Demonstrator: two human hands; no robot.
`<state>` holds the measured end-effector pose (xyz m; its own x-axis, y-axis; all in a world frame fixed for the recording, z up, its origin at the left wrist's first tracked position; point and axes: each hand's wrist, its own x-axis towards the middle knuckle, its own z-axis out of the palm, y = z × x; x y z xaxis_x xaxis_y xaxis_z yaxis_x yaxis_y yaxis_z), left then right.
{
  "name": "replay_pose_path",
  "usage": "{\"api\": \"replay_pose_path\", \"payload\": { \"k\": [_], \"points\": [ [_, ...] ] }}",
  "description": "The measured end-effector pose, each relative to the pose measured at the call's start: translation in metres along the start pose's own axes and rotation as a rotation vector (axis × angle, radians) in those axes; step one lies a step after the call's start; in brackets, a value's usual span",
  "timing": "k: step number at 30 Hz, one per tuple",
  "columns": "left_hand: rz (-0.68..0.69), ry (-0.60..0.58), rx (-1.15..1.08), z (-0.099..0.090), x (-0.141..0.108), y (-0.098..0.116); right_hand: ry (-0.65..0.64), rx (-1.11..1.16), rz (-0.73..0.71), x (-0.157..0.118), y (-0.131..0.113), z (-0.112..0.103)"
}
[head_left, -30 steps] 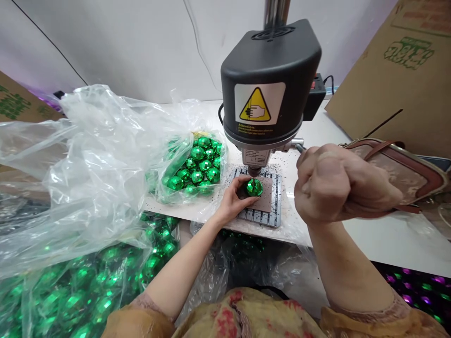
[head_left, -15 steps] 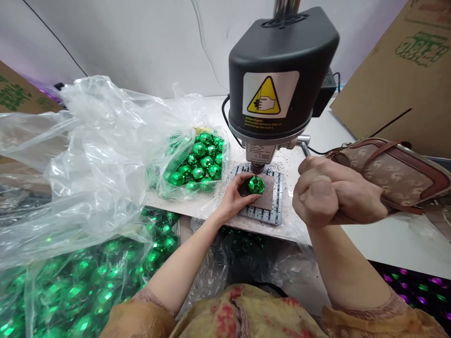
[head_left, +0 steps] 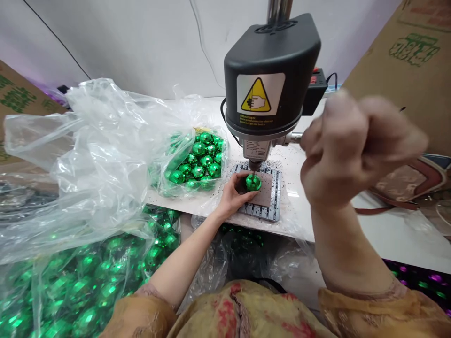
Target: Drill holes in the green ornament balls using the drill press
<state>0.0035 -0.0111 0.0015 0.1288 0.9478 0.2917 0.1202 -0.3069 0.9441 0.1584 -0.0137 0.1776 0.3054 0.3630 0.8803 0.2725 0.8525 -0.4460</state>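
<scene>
My left hand [head_left: 235, 192] pinches a shiny green faceted ball [head_left: 253, 182] between thumb and fingers. The ball rests on a brownish square pad on the slotted metal base [head_left: 276, 199] of a black drill press [head_left: 269, 80]. Just over the ball is the drill chuck [head_left: 254, 164], its bit at the ball's top. My right hand [head_left: 355, 145], blurred, is closed in a fist around the feed lever [head_left: 295, 137] at the machine's right side; most of the lever is hidden behind the fingers.
A clear plastic bag [head_left: 105, 141] spreads across the left, with several green balls [head_left: 199, 159] in its mouth. More green balls [head_left: 81, 286] fill a bag below. Dark crumbs dot the white table [head_left: 299, 220]. At right are a brown handbag [head_left: 405, 183] and a cardboard box [head_left: 380, 70].
My right hand has risen and moved right, with the lever swinging up. The drill head appears slightly further left in view. My left hand still holds the ball on the pad.
</scene>
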Motion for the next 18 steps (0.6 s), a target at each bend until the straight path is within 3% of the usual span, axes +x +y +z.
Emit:
{"api": "replay_pose_path", "payload": {
  "k": [1,3,5,7,9,11,13,15,18],
  "points": [
    [0.017,0.065,0.063,-0.001,-0.006,0.004,0.121,0.032,0.028,0.007,-0.005,0.005],
    [0.114,0.186,0.213,-0.004,-0.027,0.013,0.151,0.034,0.084,0.017,-0.010,0.011],
    [0.286,0.210,0.327,-0.010,-0.056,0.017,0.102,0.021,0.123,0.019,-0.012,0.011],
    [0.471,0.091,0.414,-0.018,-0.089,0.013,0.058,0.007,0.158,0.018,-0.011,0.009],
    [0.604,-0.118,0.613,-0.025,-0.119,0.001,0.039,-0.002,0.168,0.016,-0.010,0.006],
    [0.593,-0.347,0.921,-0.031,-0.143,-0.014,0.061,0.001,0.147,0.016,-0.009,0.006],
    [0.474,-0.488,1.154,-0.036,-0.156,-0.023,0.092,0.008,0.153,0.016,-0.009,0.009],
    [0.456,-0.476,1.173,-0.039,-0.160,-0.022,0.120,0.041,0.166,0.017,-0.008,0.012],
    [0.668,-0.234,0.932,-0.045,-0.137,0.000,0.149,0.108,0.128,0.018,-0.003,0.015]
  ]
}}
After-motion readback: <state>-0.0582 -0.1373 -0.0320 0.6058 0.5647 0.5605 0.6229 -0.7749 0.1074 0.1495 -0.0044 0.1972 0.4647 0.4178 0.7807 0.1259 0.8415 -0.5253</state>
